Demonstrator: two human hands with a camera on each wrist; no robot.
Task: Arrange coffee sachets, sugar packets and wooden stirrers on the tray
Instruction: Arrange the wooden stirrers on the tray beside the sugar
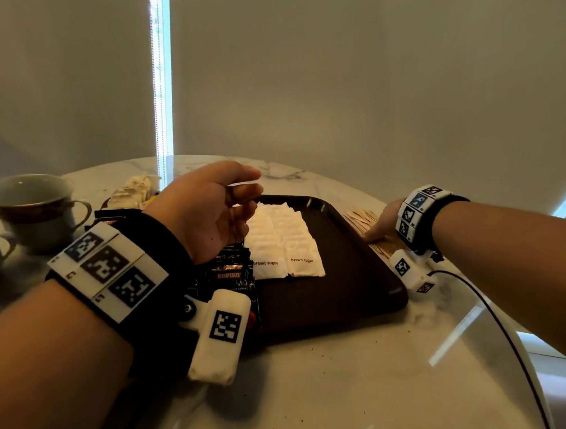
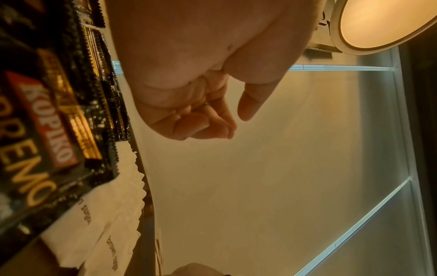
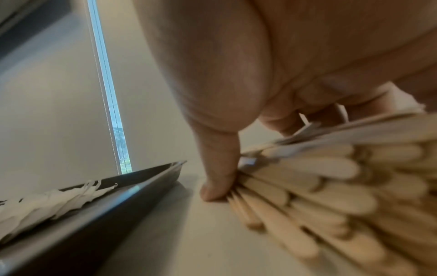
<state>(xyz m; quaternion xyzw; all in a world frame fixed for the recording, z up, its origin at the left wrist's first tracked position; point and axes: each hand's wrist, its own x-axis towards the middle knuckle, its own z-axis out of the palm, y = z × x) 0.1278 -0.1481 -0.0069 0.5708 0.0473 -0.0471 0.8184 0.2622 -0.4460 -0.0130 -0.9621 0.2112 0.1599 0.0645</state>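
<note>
A dark brown tray (image 1: 353, 276) lies on the marble table. White brown-sugar packets (image 1: 285, 244) lie in two overlapping rows on its middle, and black Kopiko coffee sachets (image 1: 230, 273) lie to their left. My left hand (image 1: 237, 204) hovers above the sachets, fingers loosely curled, holding nothing; the coffee sachets (image 2: 47, 121) and sugar packets (image 2: 101, 224) show under it. My right hand (image 1: 381, 224) rests on a pile of wooden stirrers (image 1: 364, 220) on the table just right of the tray. Its thumb (image 3: 217, 184) presses one side of the stirrers (image 3: 319, 186) while its fingers (image 3: 283, 121) curl over the other.
Two grey cups (image 1: 30, 212) stand at the table's left. More pale packets (image 1: 132, 191) lie behind the tray's left corner. A black cable (image 1: 482, 304) runs from my right wrist across the table's right edge. The tray rim (image 3: 118, 205) stands close to my right thumb.
</note>
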